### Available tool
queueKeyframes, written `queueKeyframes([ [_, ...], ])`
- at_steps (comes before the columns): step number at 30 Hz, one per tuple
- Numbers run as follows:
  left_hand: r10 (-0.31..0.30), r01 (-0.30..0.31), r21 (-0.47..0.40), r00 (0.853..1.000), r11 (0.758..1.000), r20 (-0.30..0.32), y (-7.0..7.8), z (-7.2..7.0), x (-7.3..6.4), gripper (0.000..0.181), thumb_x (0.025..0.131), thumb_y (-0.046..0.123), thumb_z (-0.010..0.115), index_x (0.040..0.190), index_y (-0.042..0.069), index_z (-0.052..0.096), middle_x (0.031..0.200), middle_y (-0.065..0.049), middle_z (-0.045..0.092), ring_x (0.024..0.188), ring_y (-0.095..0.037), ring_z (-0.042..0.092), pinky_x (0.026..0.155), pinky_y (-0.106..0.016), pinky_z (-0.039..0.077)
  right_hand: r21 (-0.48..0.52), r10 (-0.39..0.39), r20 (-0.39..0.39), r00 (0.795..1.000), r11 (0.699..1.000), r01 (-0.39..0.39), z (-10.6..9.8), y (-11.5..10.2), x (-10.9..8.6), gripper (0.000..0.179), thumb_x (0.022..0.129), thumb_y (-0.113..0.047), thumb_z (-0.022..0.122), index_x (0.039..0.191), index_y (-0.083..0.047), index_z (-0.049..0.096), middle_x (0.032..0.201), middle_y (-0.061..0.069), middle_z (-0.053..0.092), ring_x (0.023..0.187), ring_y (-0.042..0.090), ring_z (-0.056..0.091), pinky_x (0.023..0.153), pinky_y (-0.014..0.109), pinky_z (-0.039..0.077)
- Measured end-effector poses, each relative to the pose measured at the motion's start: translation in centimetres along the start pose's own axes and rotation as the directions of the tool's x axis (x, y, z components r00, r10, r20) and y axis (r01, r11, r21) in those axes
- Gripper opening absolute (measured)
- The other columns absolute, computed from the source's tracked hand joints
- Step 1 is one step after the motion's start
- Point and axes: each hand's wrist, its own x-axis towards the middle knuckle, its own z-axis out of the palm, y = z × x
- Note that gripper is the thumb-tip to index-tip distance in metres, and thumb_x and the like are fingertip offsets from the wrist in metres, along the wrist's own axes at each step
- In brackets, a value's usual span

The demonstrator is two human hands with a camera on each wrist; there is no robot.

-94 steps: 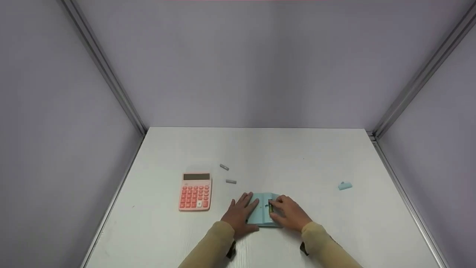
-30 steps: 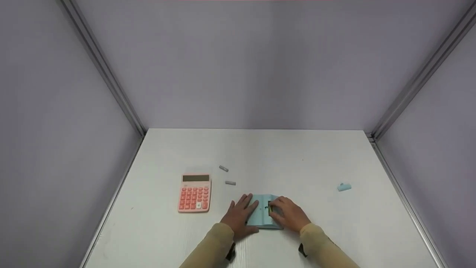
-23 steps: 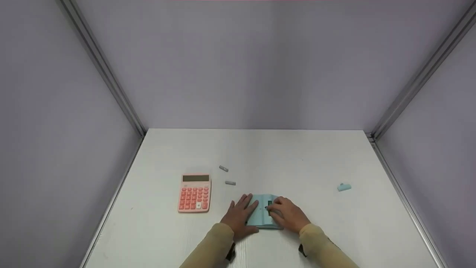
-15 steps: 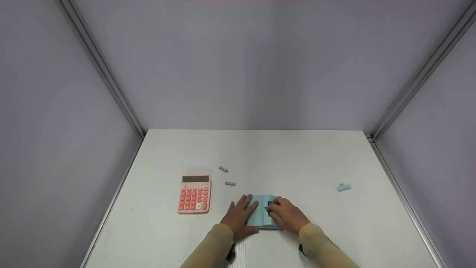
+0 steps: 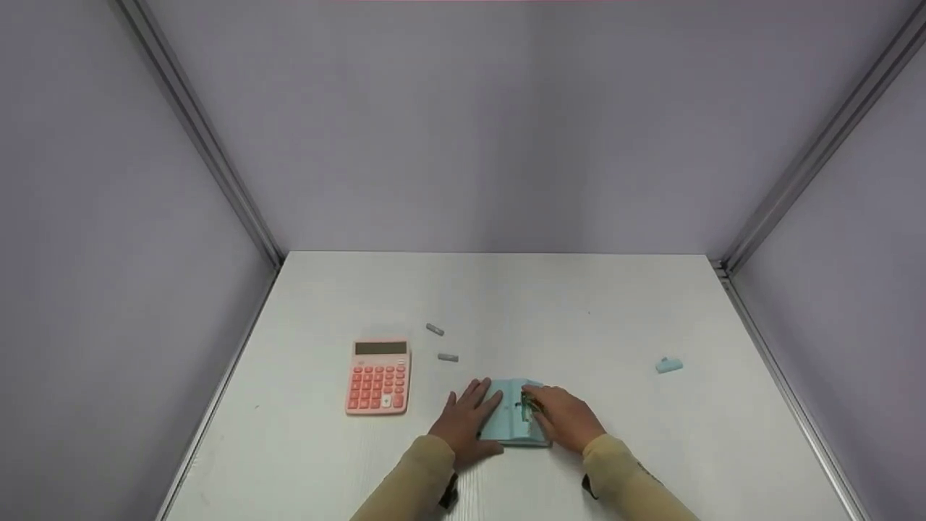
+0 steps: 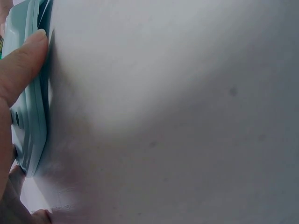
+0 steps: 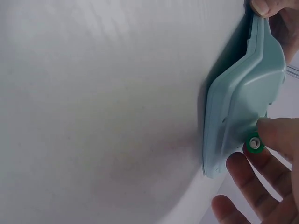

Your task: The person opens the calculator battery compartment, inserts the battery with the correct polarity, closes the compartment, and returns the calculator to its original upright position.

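A light blue calculator [image 5: 514,428] lies back side up on the white table, its battery slot uncovered. My left hand [image 5: 463,421] rests spread over its left half, the thumb [image 6: 25,58] along the near side in the left wrist view. My right hand [image 5: 570,421] is at the slot and pinches a green battery [image 7: 254,143] between thumb and finger. In the right wrist view the metal end of this battery faces the camera at the calculator's surface. The head view shows more green [image 5: 526,411] in the slot, partly hidden by the fingers.
Left of the hands lies a pink calculator [image 5: 378,378], face up. Two small grey battery-like cylinders [image 5: 448,357] lie beyond the left hand. A light blue battery cover [image 5: 669,365] sits off to the right. Panels [image 5: 463,130] enclose the table's back and sides.
My right fingers, earlier reaching over the slot, have drawn slightly right, and the green battery shows more between them. The left hand stays in place on the calculator.
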Motion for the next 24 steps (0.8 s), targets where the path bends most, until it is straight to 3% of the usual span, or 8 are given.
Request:
queueKeyframes([
  [4,0.007,-0.007,-0.005,1.000,1.000,-0.006,0.30,-0.37,-0.26,0.097,0.077,0.067,0.066,0.154,0.033,0.018,0.162,0.002,0.007,0.147,-0.022,0.005,0.115,-0.056,0.015,-0.038,-0.033,-0.053,0.998,0.999,0.031,0.22,0.06,0.03,0.039,0.091,-0.017,0.067,0.129,-0.017,0.059,0.114,0.000,0.065,0.102,0.018,0.061,0.087,0.038,0.053],
  [8,0.010,-0.010,-0.005,1.000,1.000,-0.011,0.44,-0.61,-0.41,0.097,0.077,0.067,0.065,0.154,0.032,0.019,0.161,0.000,0.009,0.147,-0.023,0.006,0.115,-0.057,0.016,-0.069,-0.044,-0.070,0.997,0.997,0.039,0.38,0.10,-0.02,0.047,0.091,-0.018,0.067,0.136,-0.019,0.054,0.117,0.001,0.065,0.104,0.019,0.062,0.087,0.038,0.053],
  [14,0.008,-0.008,0.008,1.000,1.000,-0.008,0.24,-0.42,-0.25,0.096,0.077,0.067,0.064,0.154,0.033,0.018,0.161,0.001,0.008,0.147,-0.023,0.006,0.115,-0.056,0.017,-0.057,-0.057,-0.108,0.993,0.997,0.051,0.33,0.18,0.22,0.029,0.092,-0.018,0.066,0.121,-0.016,0.066,0.105,-0.003,0.068,0.091,0.015,0.062,0.080,0.034,0.055],
  [20,0.002,-0.002,0.009,1.000,1.000,-0.007,0.35,-0.49,-0.28,0.096,0.077,0.068,0.064,0.154,0.033,0.018,0.161,0.001,0.009,0.147,-0.022,0.006,0.115,-0.056,0.016,0.007,-0.057,-0.079,0.995,0.998,0.058,0.16,0.13,0.24,0.023,0.092,-0.018,0.065,0.115,-0.016,0.069,0.108,-0.003,0.066,0.102,0.017,0.063,0.088,0.036,0.054],
  [24,-0.006,0.006,0.019,1.000,1.000,-0.006,0.29,-0.23,-0.25,0.096,0.077,0.069,0.062,0.154,0.034,0.016,0.161,0.003,0.007,0.147,-0.021,0.005,0.115,-0.054,0.016,0.029,-0.051,-0.054,0.997,0.998,0.053,0.14,0.13,0.14,0.027,0.093,-0.022,0.065,0.118,-0.014,0.068,0.119,0.003,0.062,0.111,0.022,0.060,0.093,0.040,0.051],
])
